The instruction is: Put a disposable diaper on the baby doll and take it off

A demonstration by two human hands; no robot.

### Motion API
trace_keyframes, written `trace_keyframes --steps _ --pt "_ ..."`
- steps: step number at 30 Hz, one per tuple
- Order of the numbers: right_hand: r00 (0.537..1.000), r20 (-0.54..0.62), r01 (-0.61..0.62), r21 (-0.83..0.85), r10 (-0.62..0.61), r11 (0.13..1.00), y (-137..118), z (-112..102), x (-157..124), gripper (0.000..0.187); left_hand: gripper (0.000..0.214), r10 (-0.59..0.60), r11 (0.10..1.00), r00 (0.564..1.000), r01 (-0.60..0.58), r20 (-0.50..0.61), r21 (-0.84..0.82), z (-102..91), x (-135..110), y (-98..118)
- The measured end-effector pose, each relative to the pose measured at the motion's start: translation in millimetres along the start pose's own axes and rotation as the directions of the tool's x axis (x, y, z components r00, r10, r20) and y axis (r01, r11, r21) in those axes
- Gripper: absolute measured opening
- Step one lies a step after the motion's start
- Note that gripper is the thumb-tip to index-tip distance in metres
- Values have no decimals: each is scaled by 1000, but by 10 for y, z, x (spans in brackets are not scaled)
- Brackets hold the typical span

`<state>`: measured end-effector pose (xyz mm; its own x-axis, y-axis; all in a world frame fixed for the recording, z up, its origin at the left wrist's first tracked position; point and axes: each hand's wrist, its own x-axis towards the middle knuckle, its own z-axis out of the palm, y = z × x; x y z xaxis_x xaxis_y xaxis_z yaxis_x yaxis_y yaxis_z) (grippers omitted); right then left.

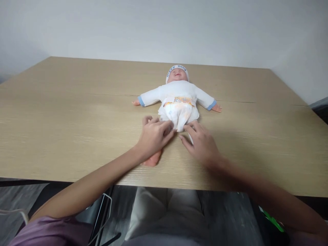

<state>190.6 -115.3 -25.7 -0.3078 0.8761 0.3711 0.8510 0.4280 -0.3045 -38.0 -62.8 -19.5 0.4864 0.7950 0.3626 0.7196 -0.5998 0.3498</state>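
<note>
A baby doll [179, 88] lies on its back on the table, head away from me. It wears a white top with blue cuffs, a white cap with blue lettering, and a white diaper [176, 111] with a printed orange waistband. My left hand [155, 135] rests over the doll's leg on the left, its thumb and fingers drawn together at the diaper's lower edge. Below that wrist shows a doll foot [153, 160]. On the other side my right hand [201, 140] has thumb and forefinger apart, fingertips touching the diaper's edge. It hides the doll's other leg.
The wooden table [77, 130] has a seam running across it. A pale wall [153, 30] stands behind. Under the near edge are my legs [166, 212], a white cable [109, 212] at the left and a green object [273, 220] at the right.
</note>
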Motion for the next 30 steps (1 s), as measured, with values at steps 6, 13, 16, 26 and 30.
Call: trace_keyframes --steps 6,13,16,26,30 --pt "1000 -7 -19 88 20 996 -4 -4 -15 25 16 40 980 997 -52 -63 -195 16 19 -62" --pt "999 -8 -31 171 33 985 22 11 28 22 20 37 973 999 -39 -12 -227 20 34 -67" --pt "998 -21 -60 213 66 975 59 22 81 15 20 63 965 998 -60 1 -256 29 53 -98" --pt "983 -5 -172 316 183 933 78 -26 141 19 16 41 948 999 -38 3 -317 -7 76 -41" --pt "981 -1 -184 328 195 926 83 -19 135 20 16 58 934 998 -52 8 -353 6 95 -63"
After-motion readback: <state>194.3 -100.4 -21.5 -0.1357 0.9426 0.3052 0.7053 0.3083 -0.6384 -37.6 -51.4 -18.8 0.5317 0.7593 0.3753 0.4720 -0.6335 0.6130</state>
